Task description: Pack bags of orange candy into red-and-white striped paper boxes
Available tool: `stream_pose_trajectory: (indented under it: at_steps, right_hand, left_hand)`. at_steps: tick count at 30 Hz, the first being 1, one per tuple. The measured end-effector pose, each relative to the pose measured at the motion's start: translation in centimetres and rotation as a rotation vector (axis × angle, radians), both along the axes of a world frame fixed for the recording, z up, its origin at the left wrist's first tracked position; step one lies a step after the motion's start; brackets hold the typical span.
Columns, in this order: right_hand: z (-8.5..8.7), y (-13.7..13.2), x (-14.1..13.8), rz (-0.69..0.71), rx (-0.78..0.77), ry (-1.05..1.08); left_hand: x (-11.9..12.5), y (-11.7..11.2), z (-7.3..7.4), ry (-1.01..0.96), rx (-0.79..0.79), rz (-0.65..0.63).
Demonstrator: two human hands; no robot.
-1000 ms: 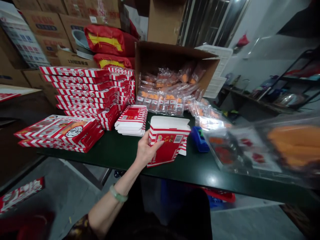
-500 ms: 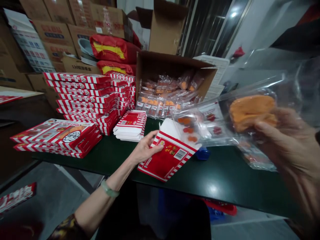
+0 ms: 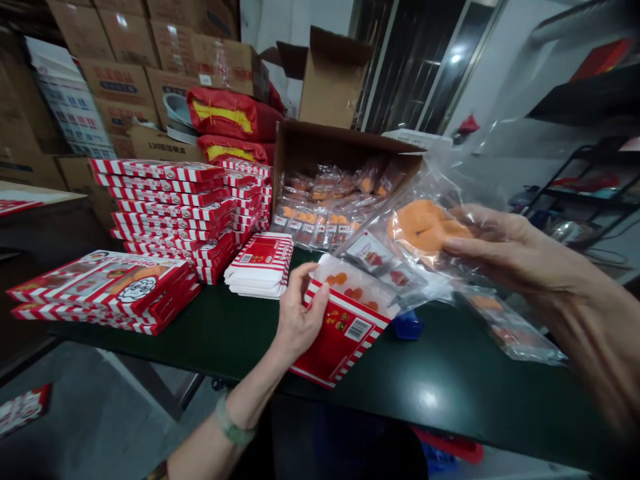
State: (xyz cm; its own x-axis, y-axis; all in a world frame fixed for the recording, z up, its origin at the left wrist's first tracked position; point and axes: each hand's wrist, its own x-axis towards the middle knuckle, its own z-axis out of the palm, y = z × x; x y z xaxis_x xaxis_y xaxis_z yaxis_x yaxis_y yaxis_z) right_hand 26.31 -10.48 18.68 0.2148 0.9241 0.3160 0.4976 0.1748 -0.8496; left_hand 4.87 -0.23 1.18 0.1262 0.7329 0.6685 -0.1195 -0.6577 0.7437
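Observation:
My left hand (image 3: 299, 317) grips an open red-and-white striped carton (image 3: 340, 337), tilted with its mouth up and to the right, its lower end near the green table (image 3: 430, 373). My right hand (image 3: 505, 248) pinches a clear plastic packet (image 3: 400, 257) with an orange snack and red labels inside. The packet's lower end is inside the carton's mouth. A green bangle sits on my left wrist.
Flat striped cartons (image 3: 260, 263) lie in a small pile behind the left hand. Filled red boxes (image 3: 170, 207) are stacked at the left. An open cardboard box (image 3: 345, 180) spills more packets. A blue object (image 3: 407, 325) and loose packets (image 3: 510, 327) lie at the right.
My right hand has brought the packet leftward and down from the right edge, and its end has entered the carton. The left hand has tilted the carton over toward the packet.

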Motion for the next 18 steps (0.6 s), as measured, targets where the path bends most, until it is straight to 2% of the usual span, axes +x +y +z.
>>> stream_pose_trajectory:
  at_steps: [1, 3, 7, 11, 14, 18]
  right_hand:
    - [0.0, 0.3, -0.1, 0.021, -0.02, 0.06]
    - [0.1, 0.9, -0.2, 0.048, -0.069, 0.136]
    - [0.9, 2.0, 0.1, 0.044, -0.165, 0.132]
    - [2.0, 2.4, -0.1, 0.023, -0.226, -0.02]
    - [2.5, 2.1, -0.7, 0.056, -0.159, -0.135]
    - [2.4, 2.1, -1.8, 0.178, -0.028, -0.271]
  left_hand:
    - [0.3, -0.1, -0.1, -0.038, 0.027, 0.096]
    - [0.8, 0.1, -0.4, -0.061, 0.066, 0.2]
    - [1.0, 1.0, -0.6, -0.008, 0.113, 0.241]
    - [0.6, 1.4, -0.1, 0.023, 0.231, 0.324]
    - [0.4, 1.5, 0.3, 0.031, 0.333, 0.383]
    - [0.4, 1.6, 0.3, 0.064, 0.375, 0.415]
